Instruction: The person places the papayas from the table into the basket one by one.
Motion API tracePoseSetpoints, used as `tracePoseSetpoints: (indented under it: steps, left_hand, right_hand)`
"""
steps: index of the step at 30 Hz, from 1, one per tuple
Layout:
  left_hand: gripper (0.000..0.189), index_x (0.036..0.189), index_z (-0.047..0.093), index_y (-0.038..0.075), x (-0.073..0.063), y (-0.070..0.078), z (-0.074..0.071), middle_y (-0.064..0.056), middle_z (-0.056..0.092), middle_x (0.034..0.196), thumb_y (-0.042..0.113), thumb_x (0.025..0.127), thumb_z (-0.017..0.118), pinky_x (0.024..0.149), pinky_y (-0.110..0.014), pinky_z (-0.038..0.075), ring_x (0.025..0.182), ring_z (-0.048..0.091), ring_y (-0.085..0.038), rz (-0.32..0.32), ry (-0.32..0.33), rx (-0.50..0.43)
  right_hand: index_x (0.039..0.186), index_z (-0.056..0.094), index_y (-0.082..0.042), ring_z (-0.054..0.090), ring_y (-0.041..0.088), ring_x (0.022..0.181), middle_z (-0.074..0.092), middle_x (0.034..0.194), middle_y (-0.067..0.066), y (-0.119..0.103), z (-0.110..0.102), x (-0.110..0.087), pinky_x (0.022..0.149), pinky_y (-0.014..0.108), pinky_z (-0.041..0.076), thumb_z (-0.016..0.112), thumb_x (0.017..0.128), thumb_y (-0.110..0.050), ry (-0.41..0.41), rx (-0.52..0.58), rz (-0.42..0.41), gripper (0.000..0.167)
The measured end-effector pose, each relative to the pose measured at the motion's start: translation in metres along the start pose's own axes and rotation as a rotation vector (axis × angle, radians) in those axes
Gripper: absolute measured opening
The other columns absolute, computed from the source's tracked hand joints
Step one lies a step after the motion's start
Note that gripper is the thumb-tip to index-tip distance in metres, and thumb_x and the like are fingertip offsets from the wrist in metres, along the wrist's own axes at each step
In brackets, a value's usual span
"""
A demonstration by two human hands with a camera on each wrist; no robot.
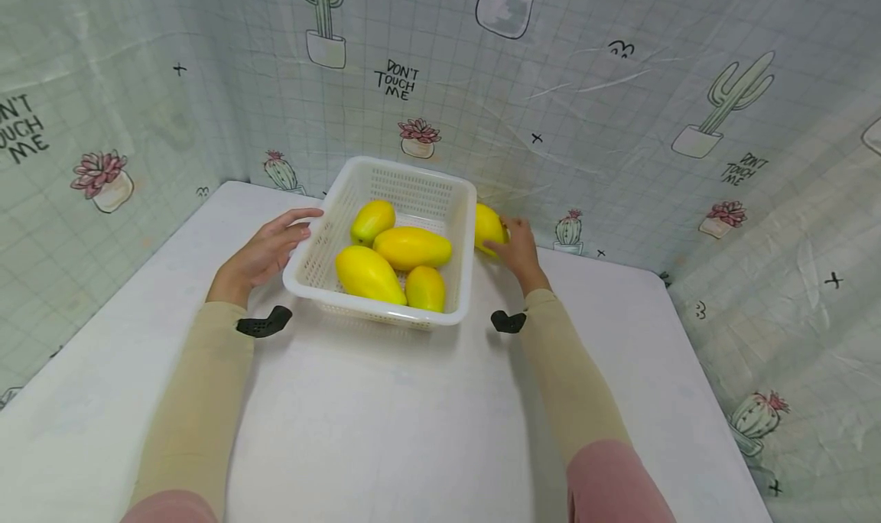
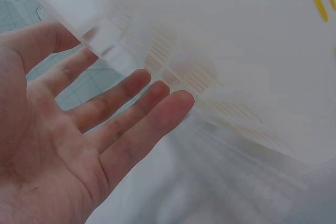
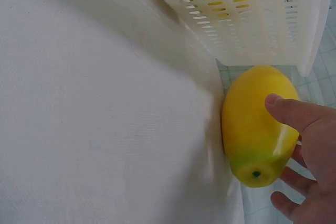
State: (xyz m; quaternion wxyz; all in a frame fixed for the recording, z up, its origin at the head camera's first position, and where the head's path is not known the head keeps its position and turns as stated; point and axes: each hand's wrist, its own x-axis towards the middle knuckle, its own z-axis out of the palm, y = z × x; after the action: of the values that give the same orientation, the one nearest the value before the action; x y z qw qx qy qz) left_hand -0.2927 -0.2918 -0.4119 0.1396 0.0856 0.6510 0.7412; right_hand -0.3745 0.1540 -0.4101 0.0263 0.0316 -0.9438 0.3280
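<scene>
A white plastic basket [image 1: 388, 313] with slotted walls holds several yellow mangoes, one of them a long mango [image 1: 413, 248] near its middle. Against the basket's left side, the fairly straight fingers of my left hand [image 1: 264, 249] touch the wall; the left wrist view shows the palm [image 2: 47, 145] turned up and holding nothing. My right hand [image 1: 521, 254] grips another mango [image 3: 257, 124] just outside the basket's right side. In the right wrist view the thumb [image 3: 286, 109] lies on its skin, and the other fingers reach partly hidden behind it. Its greenish stem end faces that camera.
The basket stands on a white table [image 1: 385, 416] close to its back edge. Behind and beside the table hangs a pale curtain [image 1: 592, 118] printed with cacti. A black wrist mount [image 1: 265, 323] sits on the left sleeve, another black mount [image 1: 508, 322] by the right.
</scene>
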Motion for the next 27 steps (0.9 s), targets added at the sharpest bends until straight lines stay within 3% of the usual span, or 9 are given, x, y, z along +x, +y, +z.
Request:
tracePoseSetpoints:
  steps: [9, 27]
  left_hand:
    - [0.046, 0.146, 0.038, 0.021, 0.0001, -0.0001, 0.0006, 0.0, 0.046, 0.139, 0.02, 0.102, 0.048, 0.085, -0.025, 0.057, 0.108, 0.062, -0.013, -0.001, 0.013, 0.029]
    - [0.045, 0.146, 0.038, 0.021, 0.0, -0.0026, -0.0004, -0.001, 0.045, 0.14, 0.02, 0.102, 0.047, 0.085, -0.025, 0.057, 0.108, 0.063, -0.012, 0.004, 0.013, 0.042]
  right_hand:
    - [0.145, 0.033, -0.014, 0.041, 0.032, 0.136, 0.039, 0.15, 0.014, 0.0039, 0.0063, 0.0008, 0.114, 0.047, 0.034, 0.07, 0.089, -0.026, -0.05, 0.092, 0.066, 0.068]
    - [0.152, 0.025, -0.023, 0.044, 0.032, 0.134, 0.041, 0.15, 0.015, 0.0091, 0.01, -0.0024, 0.113, 0.047, 0.037, 0.07, 0.088, -0.034, -0.11, 0.131, 0.079, 0.079]
